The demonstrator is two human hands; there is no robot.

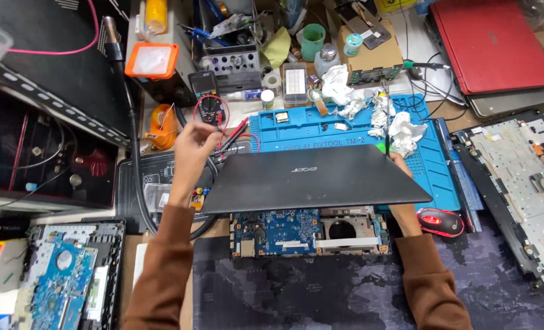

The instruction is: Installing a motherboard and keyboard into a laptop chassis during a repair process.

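A dark grey laptop lid point(314, 177) is lifted flat above an opened laptop base whose blue circuit board point(278, 231) and fan opening point(343, 230) show beneath its near edge. My right hand point(400, 166) grips the lid's far right corner, mostly hidden behind it. My left hand point(192, 146) is raised at the lid's far left corner with fingers curled; whether it touches the lid or holds something is unclear. Both arms wear brown sleeves.
A blue repair mat point(345, 122) with crumpled white tissues point(400, 131) lies behind the lid. A red-lit mouse point(440, 221) sits at right, near a stripped laptop chassis point(516, 177) and a red laptop point(492, 43). Another open board point(64, 281) lies left. A multimeter point(210, 107) and tools crowd the back.
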